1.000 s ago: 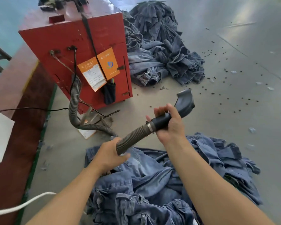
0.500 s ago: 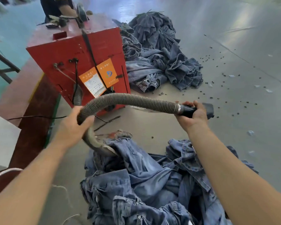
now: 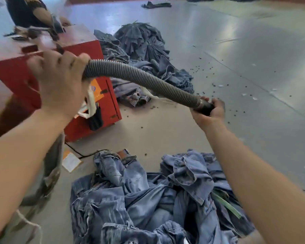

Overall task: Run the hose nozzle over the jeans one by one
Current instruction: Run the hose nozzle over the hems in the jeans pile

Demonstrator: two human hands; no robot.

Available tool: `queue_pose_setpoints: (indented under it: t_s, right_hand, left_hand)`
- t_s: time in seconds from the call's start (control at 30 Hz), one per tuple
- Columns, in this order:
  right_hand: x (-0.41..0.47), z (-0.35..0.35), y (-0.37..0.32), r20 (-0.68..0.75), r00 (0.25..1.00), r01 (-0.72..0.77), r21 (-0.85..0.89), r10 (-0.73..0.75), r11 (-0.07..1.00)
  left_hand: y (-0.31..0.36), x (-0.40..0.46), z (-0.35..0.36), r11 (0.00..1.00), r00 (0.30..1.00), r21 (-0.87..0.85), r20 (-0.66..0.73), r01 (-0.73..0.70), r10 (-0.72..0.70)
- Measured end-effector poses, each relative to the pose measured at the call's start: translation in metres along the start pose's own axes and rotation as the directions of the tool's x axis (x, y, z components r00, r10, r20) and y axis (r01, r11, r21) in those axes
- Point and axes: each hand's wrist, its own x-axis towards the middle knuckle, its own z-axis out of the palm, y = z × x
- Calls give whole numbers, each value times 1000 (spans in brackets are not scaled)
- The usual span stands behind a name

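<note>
Since half a second ago both hands have lifted the hose higher. Left hand (image 3: 60, 81) grips the ribbed hose (image 3: 141, 80); right hand (image 3: 209, 112) wraps the nozzle (image 3: 205, 108), held well above the jeans (image 3: 139, 196) on the floor. Best lower the nozzle onto one pair, keeping slack.

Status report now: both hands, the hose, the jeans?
Left hand grips hose; right hand grips nozzle end. Hose held above near jeans pile, not touching. Nothing between.
</note>
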Motion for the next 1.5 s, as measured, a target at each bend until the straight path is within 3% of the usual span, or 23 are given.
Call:
queue_pose_setpoints:
  t_s: [0.07,0.13,0.2,0.23,0.3,0.37,0.47,0.53,0.6,0.63,0.7,0.77,0.8,0.87,0.97,1.07,1.1,1.17,1.23,1.33,1.37,1.47,1.5]
  right_hand:
    - [4,15,-56,-21,996,91,-68,-92,994]
    - [9,25,-111,-36,975,214,-121,-220,969]
    - [6,36,-161,-41,942,310,-282,-334,908]
    - [3,37,-181,-22,926,343,-368,-377,864]
    - [-6,29,-208,33,930,323,-553,-367,768]
    - [-15,8,-215,73,966,212,-779,-250,590]
    - [-19,-32,-193,97,995,97,-990,3,103]
    - [-26,-50,-166,28,986,58,-982,164,-179]
    - [-32,-58,-146,2,974,77,-944,225,-322]
    - [-35,-57,-138,37,975,113,-931,217,-348]
    - [-37,-49,-133,215,968,250,-879,131,-407]
    - [-37,-39,-142,454,891,365,-708,7,-605]
    - [-35,-38,-151,553,833,367,-594,-31,-716]
    - [-30,-48,-169,643,764,309,-425,-44,-851]
    - [-16,-73,-187,653,757,295,-387,-34,-874]
    - [-2,-83,-197,739,672,315,-224,50,-922]
    - [0,-84,-197,759,642,348,-159,111,-924]
    - [-3,-86,-192,773,582,432,-29,254,-901]
    - [-5,-89,-179,734,539,507,108,413,-855]
    - [-4,-90,-163,569,506,565,349,648,-747]
    - [-4,-91,-160,508,497,564,427,703,-707]
    - [-5,-98,-162,439,540,531,485,719,-695]
    - [-7,-100,-163,446,567,512,468,692,-721]
  left_hand:
    - [61,-26,22,998,994,-49,98,43,-38]
    - [135,-67,32,915,924,-380,382,137,20]
    - [187,-125,37,688,644,-590,729,422,230]
    - [204,-158,35,642,473,-597,794,481,383]
    - [222,-227,33,691,235,-584,809,426,538]
    - [221,-260,35,780,139,-577,816,242,561]
    - [199,-224,60,902,249,-431,871,-27,424]
    - [185,-168,68,931,504,-289,783,-224,365]
    - [182,-107,73,941,813,-206,475,-269,337]
    - [187,-82,74,949,910,-221,298,-227,287]
    - [213,-48,72,953,983,-266,67,-146,170]
    - [252,-49,76,942,977,-330,177,-59,123]
    - [273,-67,78,928,919,-368,384,60,93]
    - [307,-125,80,807,633,-380,774,452,10]
    - [336,-216,67,509,264,-192,962,839,-73]
    - [368,-263,44,562,-183,67,971,825,154]
    - [380,-271,37,639,-268,93,946,764,183]
    - [402,-276,25,793,-326,82,933,604,152]
    - [411,-277,18,900,-248,-21,958,435,142]
    - [381,-285,18,957,17,-191,981,219,192]
    - [359,-288,21,946,69,-286,958,152,278]
    - [272,-289,10,824,358,-549,748,-139,559]
    - [240,-294,1,769,344,-582,688,-265,639]
